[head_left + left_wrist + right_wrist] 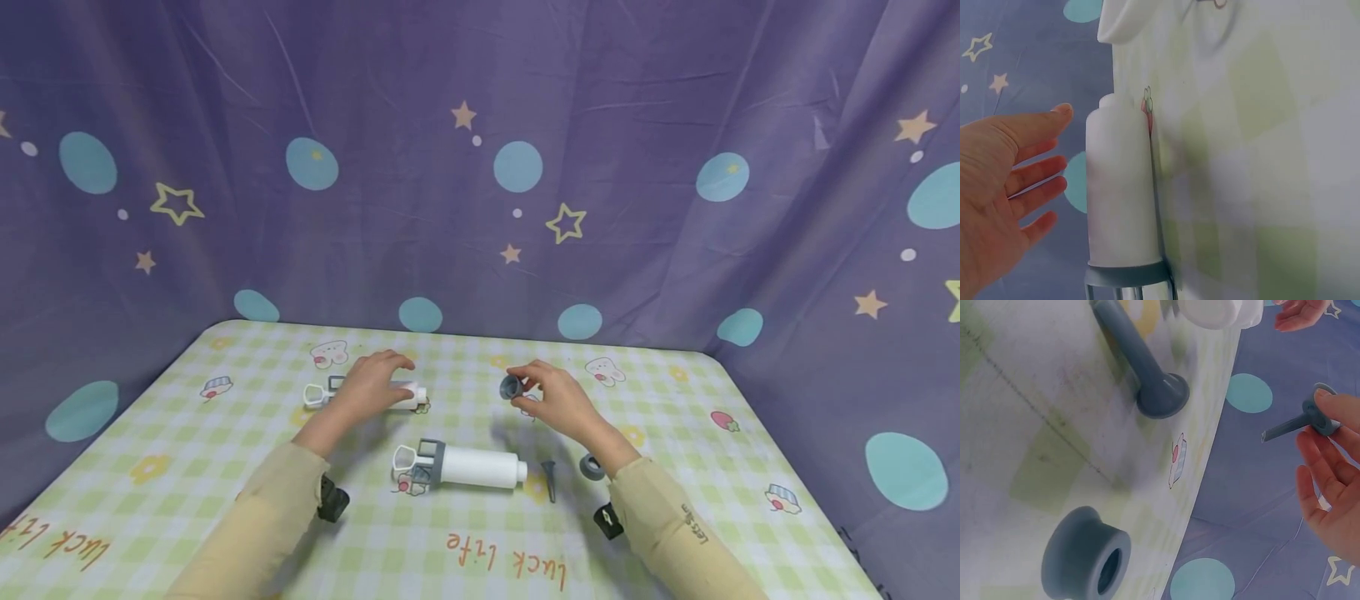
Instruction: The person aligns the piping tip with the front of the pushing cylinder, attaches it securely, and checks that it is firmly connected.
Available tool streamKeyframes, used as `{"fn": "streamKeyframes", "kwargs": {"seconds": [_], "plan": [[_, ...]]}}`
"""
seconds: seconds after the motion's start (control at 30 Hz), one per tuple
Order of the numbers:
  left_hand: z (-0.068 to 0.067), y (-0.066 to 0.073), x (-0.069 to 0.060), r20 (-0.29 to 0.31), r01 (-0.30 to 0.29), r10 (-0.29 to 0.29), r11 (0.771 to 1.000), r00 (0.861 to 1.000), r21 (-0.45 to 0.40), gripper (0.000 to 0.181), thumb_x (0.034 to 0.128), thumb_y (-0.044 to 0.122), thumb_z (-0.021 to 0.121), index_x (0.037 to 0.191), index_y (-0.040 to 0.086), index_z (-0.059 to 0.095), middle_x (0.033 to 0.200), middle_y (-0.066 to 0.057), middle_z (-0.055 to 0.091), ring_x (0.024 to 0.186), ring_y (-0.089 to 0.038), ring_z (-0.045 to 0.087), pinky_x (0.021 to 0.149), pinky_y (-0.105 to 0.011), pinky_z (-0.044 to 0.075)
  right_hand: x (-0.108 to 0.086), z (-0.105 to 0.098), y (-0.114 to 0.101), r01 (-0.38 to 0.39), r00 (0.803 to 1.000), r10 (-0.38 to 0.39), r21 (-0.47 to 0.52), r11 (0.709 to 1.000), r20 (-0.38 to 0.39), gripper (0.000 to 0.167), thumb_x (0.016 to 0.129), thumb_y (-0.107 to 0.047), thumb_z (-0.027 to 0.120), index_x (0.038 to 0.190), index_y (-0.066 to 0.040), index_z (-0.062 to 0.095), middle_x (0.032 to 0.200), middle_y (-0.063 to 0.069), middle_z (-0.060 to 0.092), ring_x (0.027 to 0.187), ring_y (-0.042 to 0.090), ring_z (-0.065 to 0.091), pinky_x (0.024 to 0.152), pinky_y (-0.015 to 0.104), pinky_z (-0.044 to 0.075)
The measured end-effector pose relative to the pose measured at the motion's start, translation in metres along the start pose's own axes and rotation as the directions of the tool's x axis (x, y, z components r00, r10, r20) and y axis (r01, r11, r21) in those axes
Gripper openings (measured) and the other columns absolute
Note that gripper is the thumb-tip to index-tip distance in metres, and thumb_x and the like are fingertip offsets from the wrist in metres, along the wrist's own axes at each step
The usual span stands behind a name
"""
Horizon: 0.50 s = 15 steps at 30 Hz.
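Observation:
My right hand (561,402) pinches a grey nozzle with a slim tube (1286,428) and a round cap-like end (512,387) between thumb and fingers, raised above the table. My left hand (367,387) is over the far white pump-like cylinder (409,403). In the left wrist view its fingers are spread, with a gap between them and the white body (1119,187). Nearer to me lies a second white pump-like cylinder (480,467) with a grey collar and white loop handle. Right of it lie a loose grey nozzle (551,481) and a grey ring cap (591,467).
A green checked cloth with printed pictures covers the table (225,467). Behind it hangs a purple curtain (420,217) with stars and blue dots. Each wrist carries a small black camera, one on the left (332,500) and one on the right (608,521).

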State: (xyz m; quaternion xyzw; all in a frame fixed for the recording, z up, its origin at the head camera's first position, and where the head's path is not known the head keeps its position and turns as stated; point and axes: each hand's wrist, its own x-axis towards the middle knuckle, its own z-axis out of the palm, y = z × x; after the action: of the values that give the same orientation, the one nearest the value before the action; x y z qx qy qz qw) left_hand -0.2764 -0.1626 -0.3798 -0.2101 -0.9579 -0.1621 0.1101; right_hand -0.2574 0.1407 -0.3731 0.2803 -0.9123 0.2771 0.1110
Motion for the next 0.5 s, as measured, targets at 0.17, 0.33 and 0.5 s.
{"fn": "streamKeyframes", "kwargs": {"seconds": [0.17,0.33,0.5], "plan": [[0.002,-0.005,-0.002,0.017,0.023,-0.023,1.000,1.000,-0.001,0.045,0.0745,0.025,0.073,0.113,0.005,0.060,0.115,-0.014,0.060,0.108,-0.033,0.053,0.094,-0.050,0.037,0.000,0.002,0.003,-0.020,1.000,0.020,-0.006,1.000,0.003,0.043,0.078,-0.019,0.071,0.118,-0.012,0.060,0.101,-0.002,0.062,0.085,0.011,0.061,0.076,0.031,0.049],[0.004,-0.010,-0.003,0.056,0.032,-0.032,0.999,0.998,0.004,0.047,0.0749,0.024,0.072,0.115,0.003,0.059,0.116,-0.017,0.058,0.108,-0.037,0.052,0.092,-0.051,0.037,-0.001,0.003,0.006,-0.038,0.999,0.038,0.005,0.999,0.008,0.043,0.077,-0.018,0.071,0.117,-0.009,0.060,0.106,0.000,0.064,0.086,0.013,0.061,0.077,0.033,0.049],[0.007,-0.015,-0.004,0.071,0.033,-0.034,0.999,0.997,0.010,0.047,0.0745,0.024,0.072,0.114,0.002,0.059,0.115,-0.018,0.059,0.107,-0.037,0.053,0.092,-0.052,0.038,-0.002,0.004,0.009,-0.068,0.998,0.068,0.023,0.997,0.019,0.039,0.077,-0.018,0.072,0.113,-0.009,0.061,0.102,-0.001,0.065,0.086,0.014,0.061,0.077,0.034,0.049]]}}
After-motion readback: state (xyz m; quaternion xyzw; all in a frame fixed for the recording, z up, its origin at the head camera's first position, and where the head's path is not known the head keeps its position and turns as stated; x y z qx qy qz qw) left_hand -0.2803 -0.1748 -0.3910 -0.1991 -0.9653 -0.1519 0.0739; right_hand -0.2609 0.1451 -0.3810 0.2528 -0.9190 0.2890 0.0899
